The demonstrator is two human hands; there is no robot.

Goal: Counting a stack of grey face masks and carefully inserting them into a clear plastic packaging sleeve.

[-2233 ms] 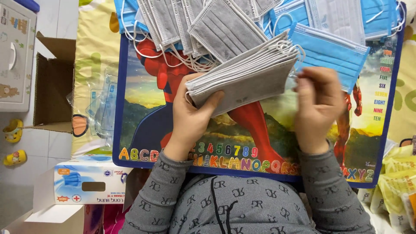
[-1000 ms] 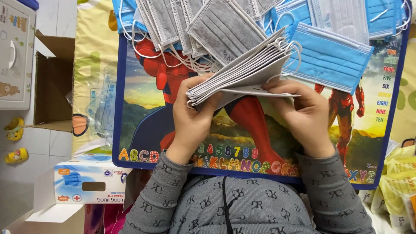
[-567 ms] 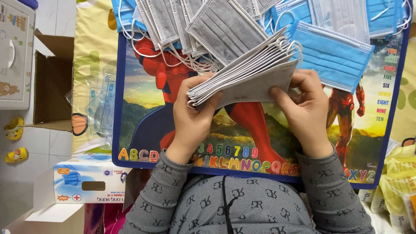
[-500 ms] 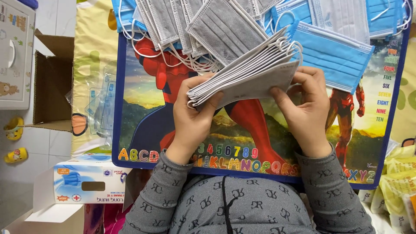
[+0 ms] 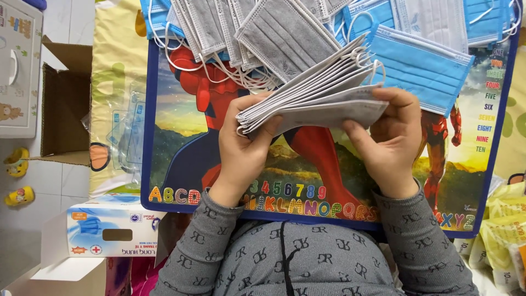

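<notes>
- Left hand (image 5: pixel 244 148) clamps our grey mask stack (image 5: pixel 315 101) at one end — just above the board (image 5: pixel 181 170).
- Right hand (image 5: pixel 392 137) pinches the stack's lowest masks at the other end.
- Loose masks (image 5: pixel 285 33) lie on the board's far edge.

An open brown cardboard box (image 5: pixel 64 104) sits at the left. A white and blue box (image 5: pixel 109 233) lies near the bottom left. Two little yellow toys (image 5: pixel 17 178) rest on the white floor. Yellow packets (image 5: pixel 504 230) pile up at the right
</notes>
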